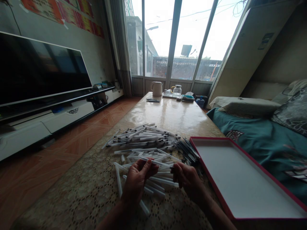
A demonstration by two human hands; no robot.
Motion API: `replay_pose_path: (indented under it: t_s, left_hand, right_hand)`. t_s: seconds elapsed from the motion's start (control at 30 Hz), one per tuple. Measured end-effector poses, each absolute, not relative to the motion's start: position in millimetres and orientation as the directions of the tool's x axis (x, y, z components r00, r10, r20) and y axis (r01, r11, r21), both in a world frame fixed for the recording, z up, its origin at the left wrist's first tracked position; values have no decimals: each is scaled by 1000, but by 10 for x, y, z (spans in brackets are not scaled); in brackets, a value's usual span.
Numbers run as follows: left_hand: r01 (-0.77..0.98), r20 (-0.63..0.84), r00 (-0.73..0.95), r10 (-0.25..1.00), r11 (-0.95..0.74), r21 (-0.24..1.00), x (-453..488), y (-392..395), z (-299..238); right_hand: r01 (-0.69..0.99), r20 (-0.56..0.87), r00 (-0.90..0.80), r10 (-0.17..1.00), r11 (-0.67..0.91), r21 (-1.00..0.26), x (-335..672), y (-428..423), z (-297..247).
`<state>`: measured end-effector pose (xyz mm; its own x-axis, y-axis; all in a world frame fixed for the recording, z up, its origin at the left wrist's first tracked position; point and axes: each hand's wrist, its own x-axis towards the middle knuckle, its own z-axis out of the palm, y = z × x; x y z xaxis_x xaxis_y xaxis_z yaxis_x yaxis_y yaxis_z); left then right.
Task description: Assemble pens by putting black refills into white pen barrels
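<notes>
My left hand (137, 179) is closed, thumb and fingers pinching a translucent white pen barrel (161, 164) that lies nearly level across the gap between my hands. At the barrel's right end, my right hand (188, 179) is closed in a pinch. A small dark bit shows there, but the fingers hide what they grip. Loose white pen barrels (157, 185) lie under and around both hands. Beyond them is a heap of white pens with dark ends (141, 135). A bundle of thin dark pen refills (187, 148) lies just past my right hand.
A shallow white box with a pink rim (209, 138) lies at the right of the patterned table (79, 188). At the far end stand a kettle (157, 88), a glass jug (177, 90) and a tissue pack (188, 96). A bed or couch (254, 131) borders the right side.
</notes>
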<state>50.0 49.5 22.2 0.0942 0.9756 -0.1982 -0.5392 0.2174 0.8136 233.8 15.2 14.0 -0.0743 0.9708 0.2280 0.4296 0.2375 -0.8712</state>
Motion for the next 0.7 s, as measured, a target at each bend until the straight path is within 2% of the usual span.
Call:
replay_pose_path:
  t_s: [0.23, 0.4, 0.57, 0.7]
  left_hand:
    - [-543, -190, 90, 978, 208, 813, 495, 510, 218]
    - [-529, -174, 97, 980, 199, 825, 505, 494, 214]
    - [-527, -179, 84, 980, 196, 827, 505, 496, 210]
    - [-532, -173, 89, 981, 194, 825, 500, 510, 187]
  right_hand:
    - [432, 273, -65, 960, 274, -859, 2317, 138, 202]
    - [430, 224, -106, 969, 248, -868, 2335, 156, 113]
    - [402, 256, -69, 964, 262, -878, 2319, 154, 102]
    - [414, 216, -82, 973, 230, -881, 2318, 158, 114]
